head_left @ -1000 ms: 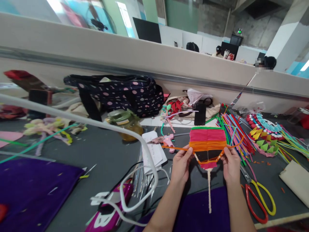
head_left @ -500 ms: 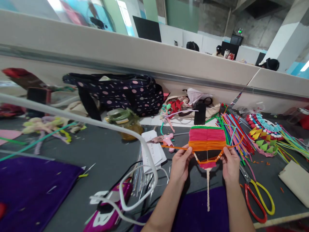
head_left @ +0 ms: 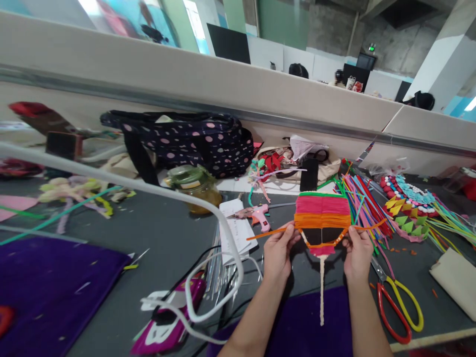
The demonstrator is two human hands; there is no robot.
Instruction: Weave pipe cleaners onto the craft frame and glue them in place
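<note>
Between my two hands is a fan-shaped piece [head_left: 323, 206] of pipe cleaners, with green, pink and orange rows above an open gap and a pale wrapped handle [head_left: 322, 292] pointing down. An orange pipe cleaner [head_left: 266, 235] crosses it and sticks out past both sides. My left hand [head_left: 278, 250] is closed, thumb and fingers pinching that pipe cleaner at the fan's left edge. At the opposite edge my right hand [head_left: 357, 252] pinches it the same way. The fingertips partly cover the frame's wrapped sides.
Scissors [head_left: 399, 310] with red and yellow handles lie right of my right forearm. Behind them is a bundle of coloured pipe cleaners [head_left: 366, 203]. A pink glue gun [head_left: 260, 217], a glass jar [head_left: 197, 191] and a looping white cable [head_left: 234, 248] are to the left.
The fan has shifted slightly right and its weave faces me a bit more squarely. The orange pipe cleaner's left end now slants downward. Both hands keep their pinch.
</note>
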